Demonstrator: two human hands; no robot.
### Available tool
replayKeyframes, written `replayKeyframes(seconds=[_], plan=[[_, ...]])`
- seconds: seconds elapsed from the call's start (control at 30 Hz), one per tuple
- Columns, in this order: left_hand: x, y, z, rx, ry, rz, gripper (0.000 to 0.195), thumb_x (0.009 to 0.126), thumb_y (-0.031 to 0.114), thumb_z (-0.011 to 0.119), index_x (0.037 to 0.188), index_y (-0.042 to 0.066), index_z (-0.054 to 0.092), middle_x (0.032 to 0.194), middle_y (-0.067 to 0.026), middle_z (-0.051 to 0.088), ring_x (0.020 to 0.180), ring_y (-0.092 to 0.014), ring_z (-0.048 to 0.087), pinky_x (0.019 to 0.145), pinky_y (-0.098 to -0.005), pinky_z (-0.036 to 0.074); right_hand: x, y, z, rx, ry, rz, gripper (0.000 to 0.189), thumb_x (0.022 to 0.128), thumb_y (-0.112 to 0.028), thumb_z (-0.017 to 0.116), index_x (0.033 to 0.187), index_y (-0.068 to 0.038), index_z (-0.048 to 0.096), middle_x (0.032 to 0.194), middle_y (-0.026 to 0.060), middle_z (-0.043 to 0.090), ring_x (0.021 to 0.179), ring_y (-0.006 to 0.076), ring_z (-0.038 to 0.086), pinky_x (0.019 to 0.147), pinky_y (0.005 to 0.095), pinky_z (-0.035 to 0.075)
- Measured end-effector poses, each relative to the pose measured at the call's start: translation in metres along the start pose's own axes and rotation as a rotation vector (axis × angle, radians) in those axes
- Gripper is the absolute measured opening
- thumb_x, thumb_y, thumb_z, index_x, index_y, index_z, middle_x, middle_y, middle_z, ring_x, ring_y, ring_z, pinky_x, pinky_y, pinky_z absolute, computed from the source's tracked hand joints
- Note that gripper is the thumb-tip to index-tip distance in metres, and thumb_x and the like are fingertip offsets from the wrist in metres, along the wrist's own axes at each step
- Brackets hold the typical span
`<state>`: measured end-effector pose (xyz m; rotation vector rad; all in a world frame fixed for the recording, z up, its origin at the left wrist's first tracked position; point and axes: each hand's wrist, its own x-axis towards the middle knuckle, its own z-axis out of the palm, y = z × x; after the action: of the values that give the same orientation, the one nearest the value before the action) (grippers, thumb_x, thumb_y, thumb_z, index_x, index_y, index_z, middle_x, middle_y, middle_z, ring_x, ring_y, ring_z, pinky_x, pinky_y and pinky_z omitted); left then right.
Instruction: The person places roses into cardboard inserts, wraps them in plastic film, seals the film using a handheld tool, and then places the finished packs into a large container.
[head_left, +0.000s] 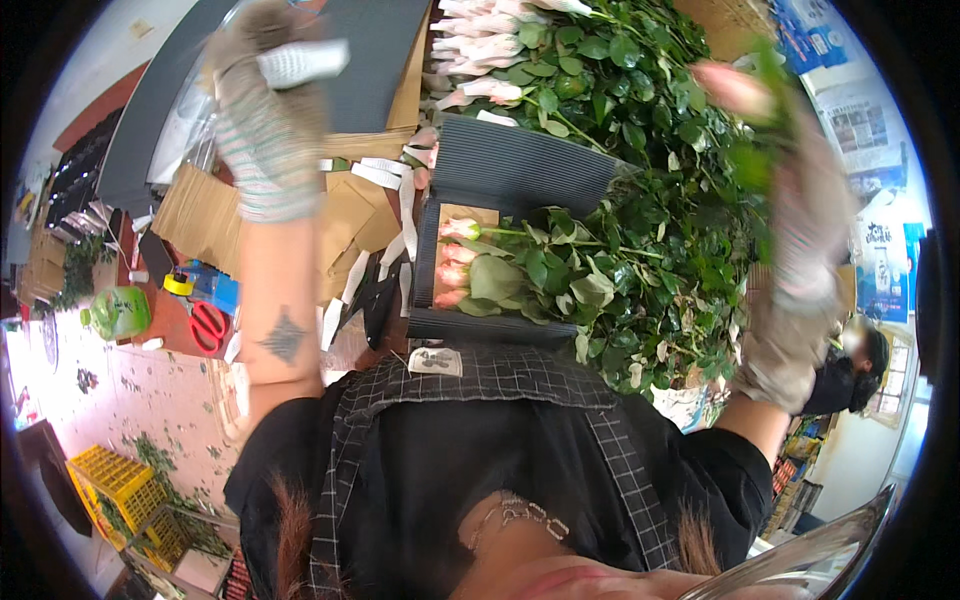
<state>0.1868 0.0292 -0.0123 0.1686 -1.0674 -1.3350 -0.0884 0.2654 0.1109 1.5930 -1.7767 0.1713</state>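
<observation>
My gloved left hand (270, 112) is raised at the upper left, shut on a white mesh flower sleeve (307, 63). At the upper right, my gloved right hand (810, 180), blurred, holds a pink rose (735, 91) by its stem, bare of any sleeve. Between my hands, several pink roses (454, 275) lie in a row on brown cardboard inside black corrugated wrapping (517, 161), stems pointing right. Behind the wrapping is a big pile of leafy rose stems (660, 150), many heads in white mesh sleeves (480, 45).
Loose mesh sleeves (406, 210) and cardboard sheets (352, 217) lie left of the wrapping. Red scissors (208, 327), yellow tape (178, 284) and a green bottle (120, 313) are near the table's left edge. A yellow crate (120, 495) stands on the floor. Another person (847, 375) is at the right.
</observation>
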Motion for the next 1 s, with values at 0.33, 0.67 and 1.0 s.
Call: replayKeyframes(seconds=[0.33,0.67,1.0], plan=[[-0.150,-0.050,-0.004,1.123,-0.949,0.045,0.040,0.077,0.030,0.065,0.109,0.007,0.060,0.113,-0.0148,0.058,0.106,-0.033,0.054,0.091,-0.0418,0.041,-0.053,-0.040,-0.004,0.593,0.007,0.105,0.031,0.084,-0.012,0.051,0.114,-0.008,0.059,0.088,0.0053,0.065,0.064,0.0142,0.061,0.052,0.0287,0.050],[-0.151,-0.038,0.007,1.269,-1.282,-0.074,0.037,0.077,0.031,0.061,0.106,0.009,0.062,0.112,-0.0089,0.059,0.104,-0.025,0.053,0.085,-0.0419,0.040,-0.110,-0.151,0.157,0.486,-0.458,-0.126,0.042,0.079,-0.009,0.052,0.118,-0.020,0.056,0.079,-0.0011,0.057,0.066,0.0179,0.061,0.057,0.0335,0.051],[-0.133,-0.052,0.012,1.109,-1.321,0.036,0.026,0.068,0.021,0.061,0.087,0.004,0.061,0.102,-0.0136,0.054,0.117,-0.032,0.045,0.104,-0.0463,0.033,-0.093,-0.146,0.126,0.411,-0.728,-0.220,0.047,0.078,-0.012,0.056,0.124,-0.012,0.051,0.105,0.0068,0.057,0.089,0.0237,0.058,0.079,0.0368,0.048]])
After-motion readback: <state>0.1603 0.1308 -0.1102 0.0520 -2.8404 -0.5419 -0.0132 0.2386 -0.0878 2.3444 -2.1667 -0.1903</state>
